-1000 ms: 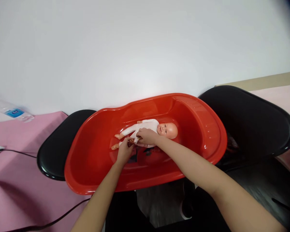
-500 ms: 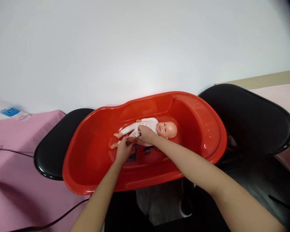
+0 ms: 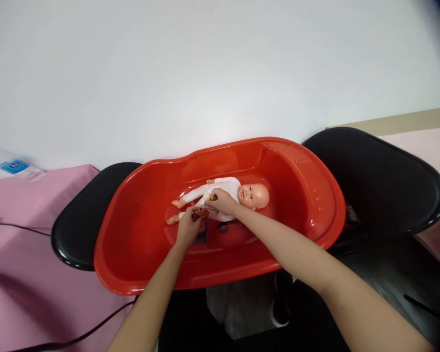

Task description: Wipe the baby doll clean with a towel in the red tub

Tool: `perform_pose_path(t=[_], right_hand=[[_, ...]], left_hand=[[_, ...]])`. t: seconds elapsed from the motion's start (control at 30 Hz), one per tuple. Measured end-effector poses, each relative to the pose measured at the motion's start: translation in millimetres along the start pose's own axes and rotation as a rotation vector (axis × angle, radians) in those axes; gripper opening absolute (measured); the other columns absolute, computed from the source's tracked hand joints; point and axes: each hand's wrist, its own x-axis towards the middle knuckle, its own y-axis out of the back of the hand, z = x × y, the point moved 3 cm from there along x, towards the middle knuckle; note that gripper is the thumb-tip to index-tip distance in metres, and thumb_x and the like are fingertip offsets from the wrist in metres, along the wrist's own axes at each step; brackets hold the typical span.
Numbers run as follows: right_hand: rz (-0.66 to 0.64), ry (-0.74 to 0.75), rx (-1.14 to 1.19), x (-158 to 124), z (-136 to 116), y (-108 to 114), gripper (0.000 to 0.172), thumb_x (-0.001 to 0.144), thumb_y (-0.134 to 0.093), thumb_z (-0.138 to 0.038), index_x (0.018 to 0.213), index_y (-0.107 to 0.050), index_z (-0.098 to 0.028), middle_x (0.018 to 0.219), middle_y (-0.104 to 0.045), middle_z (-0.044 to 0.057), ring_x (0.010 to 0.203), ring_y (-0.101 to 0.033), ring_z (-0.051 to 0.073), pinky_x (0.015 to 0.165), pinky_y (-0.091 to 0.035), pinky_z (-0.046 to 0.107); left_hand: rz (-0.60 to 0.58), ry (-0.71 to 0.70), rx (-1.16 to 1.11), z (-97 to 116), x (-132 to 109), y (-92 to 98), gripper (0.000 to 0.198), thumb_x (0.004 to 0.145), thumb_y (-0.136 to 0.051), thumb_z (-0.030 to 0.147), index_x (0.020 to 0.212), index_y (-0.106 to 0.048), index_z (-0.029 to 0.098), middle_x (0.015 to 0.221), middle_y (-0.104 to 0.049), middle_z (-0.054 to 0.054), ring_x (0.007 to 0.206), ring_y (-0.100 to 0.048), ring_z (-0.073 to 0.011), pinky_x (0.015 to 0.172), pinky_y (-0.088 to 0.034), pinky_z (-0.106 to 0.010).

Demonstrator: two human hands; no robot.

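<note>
A bald baby doll [image 3: 258, 195] in a white bodysuit [image 3: 227, 185] lies face up in a red baby bathtub [image 3: 132, 234]. Its head points right and its bare feet left. My left hand [image 3: 187, 226] is closed near the doll's closer leg, around what looks like the doll's hand, mostly hidden by my fingers. Over the doll's belly, my right hand [image 3: 223, 201] pinches the front of the white bodysuit. A small yellow spot shows beside those fingertips.
Black chair seats [image 3: 381, 181] flank the tub on both sides. At left, a plastic bottle [image 3: 16, 166] and a dark cable [image 3: 25, 227] lie on a pink cloth [image 3: 18, 303]. A white wall [image 3: 205, 73] rises behind.
My right hand's fingers have shifted slightly on the bodysuit, and a yellow spot now shows by them. My left hand and the doll stay nearly in place.
</note>
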Motion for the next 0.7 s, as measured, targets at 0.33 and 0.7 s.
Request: perform_pose_path(t=[0.33,0.7], right_hand=[[-0.275,0.122,-0.43,-8.5,2.0,0.3,0.02,0.091,-0.061,-0.016,0.099,-0.078,-0.011,0.105,-0.077,0.013,0.087,-0.058,0.019,0.074,-0.037,0.029],[-0.276,0.074,-0.474,-8.2,1.3,1.5,0.026,0.097,-0.06,-0.02,0.111,-0.08,-0.012,0.114,-0.077,0.015,0.099,-0.064,0.023,0.08,-0.042,0.03]], left_hand=[[-0.028,0.0,-0.022,-8.3,0.2,-2.9,0.03,0.078,-0.071,0.039,0.102,-0.065,0.022,0.093,-0.074,-0.004,0.087,-0.071,-0.0253,0.082,-0.056,-0.038],[-0.055,-0.019,-0.029,-5.5,0.2,-3.6,0.027,0.079,-0.069,0.037,0.102,-0.065,0.022,0.093,-0.075,-0.004,0.087,-0.071,-0.0245,0.085,-0.056,-0.039]])
